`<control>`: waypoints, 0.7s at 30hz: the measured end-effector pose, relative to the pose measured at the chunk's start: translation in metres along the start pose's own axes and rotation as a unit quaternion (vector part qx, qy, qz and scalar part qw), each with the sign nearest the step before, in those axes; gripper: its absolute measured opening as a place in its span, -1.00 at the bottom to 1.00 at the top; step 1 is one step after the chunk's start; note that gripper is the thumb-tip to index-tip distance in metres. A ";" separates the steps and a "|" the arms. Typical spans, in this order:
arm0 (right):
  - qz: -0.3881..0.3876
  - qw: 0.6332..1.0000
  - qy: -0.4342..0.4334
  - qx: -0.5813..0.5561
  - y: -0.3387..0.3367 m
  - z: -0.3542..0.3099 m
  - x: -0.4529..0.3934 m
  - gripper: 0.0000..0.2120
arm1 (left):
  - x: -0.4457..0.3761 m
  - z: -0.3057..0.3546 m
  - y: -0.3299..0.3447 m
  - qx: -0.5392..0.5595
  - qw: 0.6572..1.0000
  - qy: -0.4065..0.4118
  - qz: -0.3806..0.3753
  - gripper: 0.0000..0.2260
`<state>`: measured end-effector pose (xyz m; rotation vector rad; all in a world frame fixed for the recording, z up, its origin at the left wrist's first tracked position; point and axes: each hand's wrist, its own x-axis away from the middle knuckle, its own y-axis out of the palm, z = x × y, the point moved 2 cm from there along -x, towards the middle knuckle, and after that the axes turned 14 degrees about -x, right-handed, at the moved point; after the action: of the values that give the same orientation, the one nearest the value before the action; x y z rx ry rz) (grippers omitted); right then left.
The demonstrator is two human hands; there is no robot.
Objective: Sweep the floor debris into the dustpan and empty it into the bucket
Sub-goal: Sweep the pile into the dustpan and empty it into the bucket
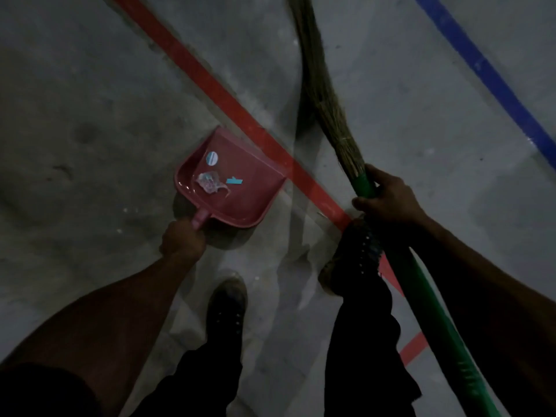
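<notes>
Gripping the pink dustpan (237,182) by its handle, the left hand (183,239) holds collected debris (210,182) above the floor (90,115); the right hand (388,197) clasps the broom (328,100). Sweeping looks done; the bucket, unseen, still awaits emptying.

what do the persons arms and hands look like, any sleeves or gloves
Both hands are bare, with no gloves: the left hand and the right hand. Both forearms are bare too. A dark short sleeve shows on the left upper arm. No watch, rings or markings can be made out in the dim light.
</notes>
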<state>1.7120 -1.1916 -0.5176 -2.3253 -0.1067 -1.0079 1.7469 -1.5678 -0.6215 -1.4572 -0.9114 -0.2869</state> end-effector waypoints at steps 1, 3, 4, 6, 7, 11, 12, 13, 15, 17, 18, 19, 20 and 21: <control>-0.014 1.000 0.002 0.013 0.010 0.000 0.003 -0.30 | -0.004 0.000 -0.001 0.001 1.000 0.001 -0.003 -0.74; -0.055 0.998 -0.008 0.035 0.035 -0.003 0.017 -0.34 | -0.010 0.001 -0.002 0.002 1.000 0.003 -0.013 -0.71; -0.082 0.996 -0.009 0.043 0.049 -0.003 0.027 -0.35 | -0.013 0.001 -0.002 0.005 1.000 0.002 -0.019 -0.70; -0.131 0.990 -0.011 0.052 0.074 -0.002 0.049 -0.34 | -0.017 0.002 -0.004 0.014 1.000 0.003 -0.028 -0.65; -0.146 0.988 -0.016 0.046 0.084 -0.003 0.061 -0.34 | -0.018 0.001 -0.005 0.018 0.999 0.003 -0.031 -0.64; -0.145 0.988 -0.042 0.030 0.096 0.003 0.095 -0.31 | -0.022 -0.001 -0.008 0.021 0.999 0.002 -0.033 -0.69; -0.124 0.991 -0.046 0.015 0.092 0.005 0.100 -0.31 | -0.022 -0.003 -0.009 0.021 0.999 0.003 -0.027 -0.71; -0.106 0.993 -0.044 -0.010 0.088 0.007 0.103 -0.32 | -0.021 -0.004 -0.009 0.022 1.000 0.005 -0.019 -0.72; -0.087 0.993 -0.038 -0.066 0.078 0.006 0.106 -0.32 | -0.017 -0.005 -0.012 0.033 0.999 0.013 -0.003 -0.72; -0.071 0.992 -0.041 -0.095 0.065 0.003 0.105 -0.32 | -0.009 -0.004 -0.019 0.045 0.999 0.019 0.011 -0.72; -0.062 0.992 -0.048 -0.096 0.056 -0.002 0.103 -0.33 | -0.004 -0.003 -0.024 0.054 0.998 0.020 0.013 -0.71; -0.053 0.993 -0.059 -0.091 0.046 -0.007 0.100 -0.32 | 0.001 -0.002 -0.030 0.063 0.998 0.019 0.015 -0.71; -0.046 0.992 -0.070 -0.091 0.035 -0.012 0.099 -0.31 | 0.008 -0.001 -0.038 0.071 0.997 0.018 0.018 -0.70; -0.040 0.992 -0.071 -0.098 0.024 -0.020 0.098 -0.30 | 0.015 0.001 -0.047 0.080 0.996 0.019 0.027 -0.69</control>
<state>1.7759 -1.2377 -0.4515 -2.5898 -0.1649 -0.9262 1.7245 -1.5689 -0.5776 -1.3230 -0.8431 -0.1967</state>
